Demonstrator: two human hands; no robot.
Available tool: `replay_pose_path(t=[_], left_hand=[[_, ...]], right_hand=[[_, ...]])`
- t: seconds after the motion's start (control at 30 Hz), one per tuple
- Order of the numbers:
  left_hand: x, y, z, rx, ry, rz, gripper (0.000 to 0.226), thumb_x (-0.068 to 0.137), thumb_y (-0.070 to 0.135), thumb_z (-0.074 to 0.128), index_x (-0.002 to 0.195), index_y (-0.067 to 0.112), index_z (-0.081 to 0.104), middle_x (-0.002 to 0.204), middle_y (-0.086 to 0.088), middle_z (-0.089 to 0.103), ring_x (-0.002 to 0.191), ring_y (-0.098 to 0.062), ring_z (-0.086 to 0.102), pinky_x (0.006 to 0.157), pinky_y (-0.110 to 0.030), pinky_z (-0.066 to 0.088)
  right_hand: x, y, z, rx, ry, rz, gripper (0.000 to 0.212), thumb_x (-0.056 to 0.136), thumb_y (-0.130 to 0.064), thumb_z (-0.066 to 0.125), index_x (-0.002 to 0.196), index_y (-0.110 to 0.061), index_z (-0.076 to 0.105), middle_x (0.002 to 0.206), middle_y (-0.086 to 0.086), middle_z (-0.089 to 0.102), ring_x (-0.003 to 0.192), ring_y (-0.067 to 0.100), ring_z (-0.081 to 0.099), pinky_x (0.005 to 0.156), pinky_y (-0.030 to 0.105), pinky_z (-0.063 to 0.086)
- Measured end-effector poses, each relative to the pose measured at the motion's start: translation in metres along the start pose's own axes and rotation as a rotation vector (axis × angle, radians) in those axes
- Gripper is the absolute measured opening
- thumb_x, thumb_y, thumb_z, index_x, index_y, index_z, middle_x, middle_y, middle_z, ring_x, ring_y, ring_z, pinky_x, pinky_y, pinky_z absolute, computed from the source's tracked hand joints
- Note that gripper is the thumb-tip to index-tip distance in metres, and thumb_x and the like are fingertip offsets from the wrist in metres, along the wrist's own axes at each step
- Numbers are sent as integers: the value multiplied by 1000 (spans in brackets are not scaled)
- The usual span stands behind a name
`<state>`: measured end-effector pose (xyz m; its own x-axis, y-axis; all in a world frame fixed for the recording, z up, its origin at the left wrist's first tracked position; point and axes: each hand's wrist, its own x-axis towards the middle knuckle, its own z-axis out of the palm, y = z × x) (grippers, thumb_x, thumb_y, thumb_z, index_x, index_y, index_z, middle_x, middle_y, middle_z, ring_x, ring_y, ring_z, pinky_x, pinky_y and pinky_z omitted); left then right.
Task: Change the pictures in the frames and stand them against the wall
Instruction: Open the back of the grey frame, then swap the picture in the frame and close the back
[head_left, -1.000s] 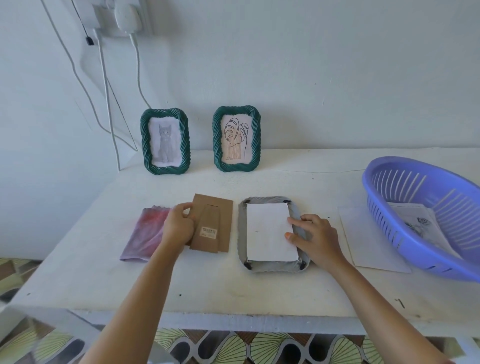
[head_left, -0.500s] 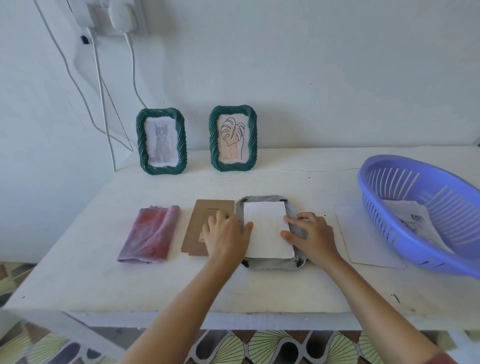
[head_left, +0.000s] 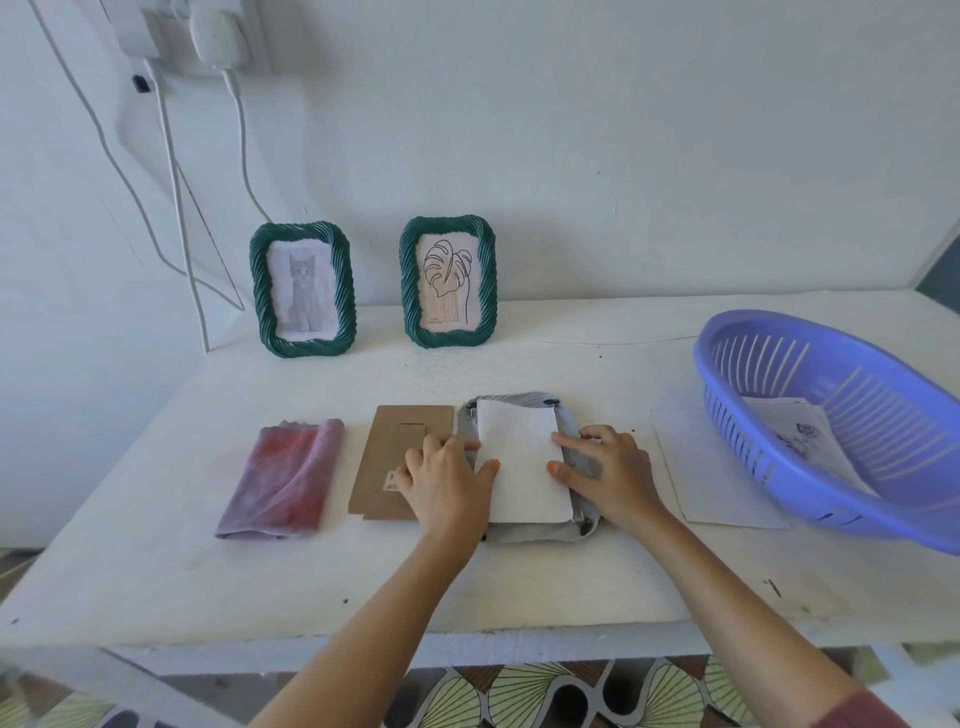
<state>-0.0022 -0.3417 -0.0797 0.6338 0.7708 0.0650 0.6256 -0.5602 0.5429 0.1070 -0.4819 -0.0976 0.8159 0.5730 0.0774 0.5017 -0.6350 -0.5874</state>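
Nearest the table's (head_left: 156, 597) front edge, both forearms reach in over the white top. The left hand (head_left: 449, 480) lies flat, fingers spread and pressing down, half on the brown cardboard backing (head_left: 400, 441) and half on the left edge of the white sheet (head_left: 522, 462); it grips nothing. The right hand (head_left: 608, 478) is likewise open and flat, its fingertips (head_left: 563, 441) pinning the sheet's right edge. That sheet (blank side up) sits inside the face-down frame (head_left: 537, 532), whose grey ridged back shows around it, with a dark clip at the far corner. Left of the backing lies a folded reddish-purple cloth (head_left: 288, 480). To the right, a loose pale paper (head_left: 717, 473) lies flat, partly under the purple basket (head_left: 810, 483), which holds a printed picture (head_left: 800, 434). Farthest back, two green twisted-rope frames lean upright against the wall: the cat frame (head_left: 304, 288) on the left, the leaf frame (head_left: 449, 280) beside it, apart.
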Motion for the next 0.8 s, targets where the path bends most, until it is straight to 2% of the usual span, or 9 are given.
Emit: replay_pose_path(t=[0.13, 0.23, 0.3, 0.4, 0.47, 0.53, 0.6, 0.73, 0.8], left_hand=[[-1, 7, -9, -300, 7, 24, 12, 88, 23, 60, 97, 17, 64, 87, 7, 61, 94, -18, 59, 92, -33, 40], [4, 21, -23, -592, -83, 15, 4, 86, 13, 62, 90, 12, 60, 72, 10, 56, 71, -11, 57, 61, -20, 46], [6, 34, -27, -731, -193, -27, 10, 86, 9, 63, 81, 15, 56, 75, 5, 60, 74, -17, 58, 63, -24, 48], [4, 59, -25, -897, -369, -115, 9, 86, 5, 61, 83, 12, 56, 84, -3, 61, 74, -17, 56, 58, -23, 43], [-2, 76, -12, -897, -444, -138, 12, 85, 6, 62, 96, 6, 59, 89, -7, 61, 76, -18, 55, 59, -22, 40], [-11, 92, 6, -860, -473, -136, 8, 83, 4, 64, 86, 9, 57, 84, -9, 57, 71, -18, 53, 62, -24, 39], [-18, 108, 24, -865, -483, -139, 24, 81, -1, 64, 68, 15, 51, 72, -7, 55, 56, -12, 53, 57, -21, 42], [-24, 140, 51, -825, -468, -167, 27, 80, -1, 63, 68, 17, 47, 73, -6, 57, 59, -15, 51, 54, -23, 42], [-25, 154, 63, -781, -450, -156, 21, 79, 0, 63, 72, 15, 49, 84, -11, 59, 63, -18, 52, 53, -24, 41]], right_hand=[[-3, -5, -9, 123, -24, 11, 41, 84, -43, 58, 124, -31, 58, 121, 1, 54, 117, 21, 48, 98, 32, 35], [-8, -11, -47, 35, 375, -39, 38, 84, -24, 65, 122, -21, 61, 113, 9, 60, 107, 28, 54, 90, 37, 43], [-15, -11, -89, -134, 549, 53, 43, 82, -23, 67, 124, -17, 59, 116, 12, 60, 109, 33, 53, 88, 39, 43], [-24, -2, -138, -427, 201, 352, 50, 81, -38, 66, 122, -13, 54, 118, 11, 59, 113, 33, 52, 88, 38, 40], [-25, 11, -148, -468, 12, 413, 40, 78, -39, 66, 106, -10, 60, 99, 10, 63, 98, 30, 58, 76, 34, 38], [-23, 21, -153, -408, -11, 377, 33, 76, -29, 67, 96, -3, 63, 83, 11, 61, 82, 30, 59, 67, 29, 34], [-17, 29, -161, -326, -24, 357, 39, 73, -23, 70, 98, 5, 62, 84, 21, 62, 81, 33, 61, 66, 30, 35], [-9, 33, -182, -195, -46, 319, 46, 72, -22, 72, 99, 13, 57, 76, 25, 53, 69, 30, 55, 64, 34, 41], [-8, 34, -188, -175, -54, 301, 37, 72, -23, 72, 76, 10, 54, 71, 25, 44, 65, 31, 48, 59, 34, 38]])
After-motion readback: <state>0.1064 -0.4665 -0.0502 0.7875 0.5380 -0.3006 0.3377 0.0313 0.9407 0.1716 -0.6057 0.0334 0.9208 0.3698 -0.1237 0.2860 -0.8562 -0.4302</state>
